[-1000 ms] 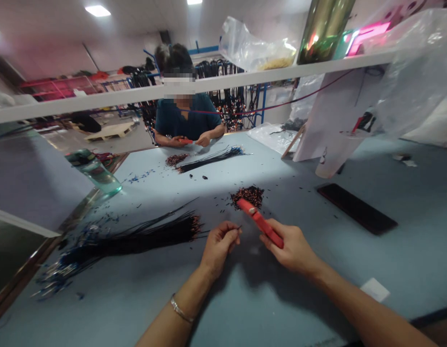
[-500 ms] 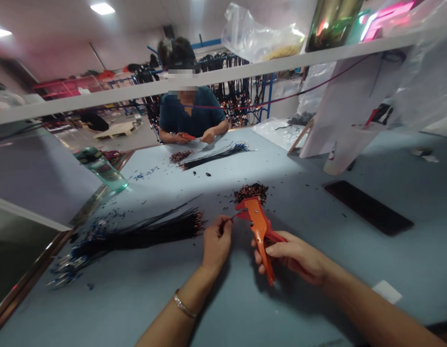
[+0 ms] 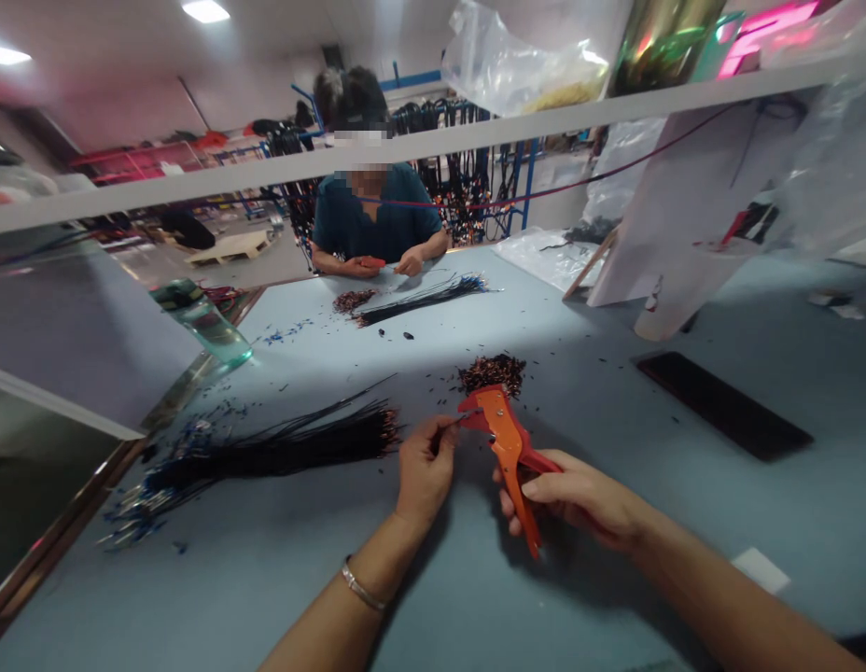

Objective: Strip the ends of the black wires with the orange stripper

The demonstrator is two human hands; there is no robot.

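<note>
My right hand is wrapped round an orange and red wire stripper, its jaws pointing left. In a pinch, my left hand holds a thin dark wire whose tip reaches the stripper's jaws. I cannot tell how far the tip goes in. Left of that hand lies a bundle of black wires, with bare copper ends on its right and blue and silver ends on its left. Just behind the stripper is a heap of black and copper scraps.
Across the table a person holds a red tool near another wire bundle. A dark flat slab and a white cup are at right. A bottle leans at left. A white bar crosses above the table.
The view has shifted slightly, so most things sit a little further right. The wire's tip has come closer to the stripper's jaws; both hands keep their grips.
</note>
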